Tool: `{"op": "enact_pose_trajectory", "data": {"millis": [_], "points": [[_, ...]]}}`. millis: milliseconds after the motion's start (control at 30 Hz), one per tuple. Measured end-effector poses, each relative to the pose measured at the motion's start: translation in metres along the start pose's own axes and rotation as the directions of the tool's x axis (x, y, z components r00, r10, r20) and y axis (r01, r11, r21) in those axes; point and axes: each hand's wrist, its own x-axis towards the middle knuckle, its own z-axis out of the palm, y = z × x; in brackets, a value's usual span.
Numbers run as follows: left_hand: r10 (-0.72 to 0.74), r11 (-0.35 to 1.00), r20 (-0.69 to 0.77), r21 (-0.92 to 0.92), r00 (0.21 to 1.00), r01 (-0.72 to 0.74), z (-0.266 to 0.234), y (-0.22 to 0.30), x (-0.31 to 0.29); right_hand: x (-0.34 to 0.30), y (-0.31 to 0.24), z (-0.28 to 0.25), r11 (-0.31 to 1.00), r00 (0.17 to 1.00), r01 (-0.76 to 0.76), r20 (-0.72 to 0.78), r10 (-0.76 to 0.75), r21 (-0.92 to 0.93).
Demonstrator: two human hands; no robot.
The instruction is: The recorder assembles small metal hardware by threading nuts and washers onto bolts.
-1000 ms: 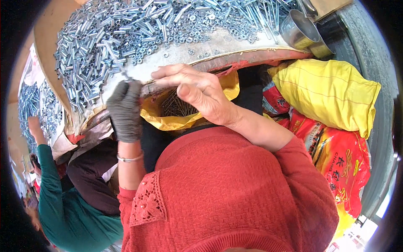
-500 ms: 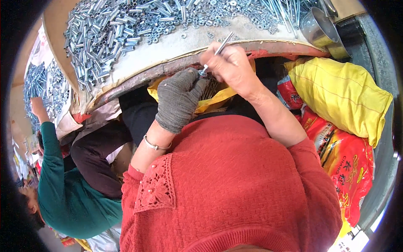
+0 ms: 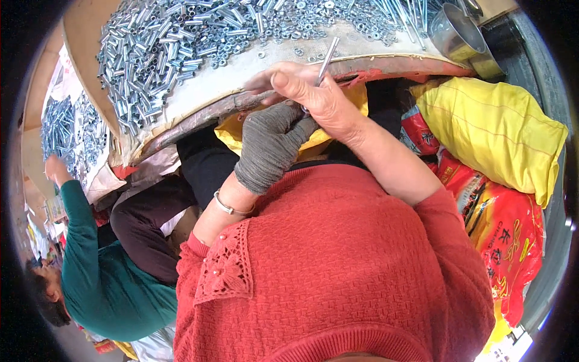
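My left hand (image 3: 268,145), in a grey knit glove with bare fingertips, is closed near the table edge. It grips the lower end of a thin shiny metal rod (image 3: 327,59), which slants up and to the right. My bare right hand (image 3: 329,102) lies against the rod, its fingers stretched out to the left and smeared by motion. The rod's lower end is mostly hidden between my hands. A yellow bag (image 3: 229,134) hangs open beneath them.
Metal sleeves (image 3: 175,48), nuts and washers (image 3: 307,27) and long rods (image 3: 405,18) are heaped on the table (image 3: 199,99). A metal cup (image 3: 461,36) stands right, above a stuffed yellow sack (image 3: 494,133) and red bags (image 3: 512,241). A co-worker (image 3: 114,289) in green reaches into another pile at left.
My right hand has gone from fingers curled round the rod to fingers stretched leftward across it. My left hand has shifted slightly right, and the nut at its fingertips is now covered.
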Motion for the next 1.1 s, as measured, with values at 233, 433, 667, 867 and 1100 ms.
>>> {"op": "enact_pose_trajectory", "data": {"millis": [233,433,667,867,1100], "points": [[-0.181,0.981,-0.391,-0.003,0.902,0.196,-0.074,-0.059,0.006,-0.019,-0.01,0.006,0.963,0.967,0.233,-0.072,-0.244,-0.134],[-0.079,0.994,-0.197,0.063,0.977,0.093,-0.025,0.002,-0.001,-0.005,-0.017,0.017,0.945,0.962,0.155,-0.262,-0.078,0.287],[0.007,0.969,-0.087,0.249,0.996,0.015,-0.017,-0.011,-0.005,-0.013,0.002,-0.013,0.996,0.932,0.081,-0.35,-0.093,-0.046],[0.258,0.879,-0.11,0.44,0.96,-0.185,-0.013,-0.012,-0.003,-0.001,-0.01,-0.017,0.961,0.984,-0.003,-0.173,-0.047,-0.277],[0.327,0.755,-0.026,0.608,0.945,-0.245,-0.019,-0.001,0.002,-0.013,-0.025,-0.015,0.93,0.997,-0.034,-0.083,0.004,-0.366]]}}
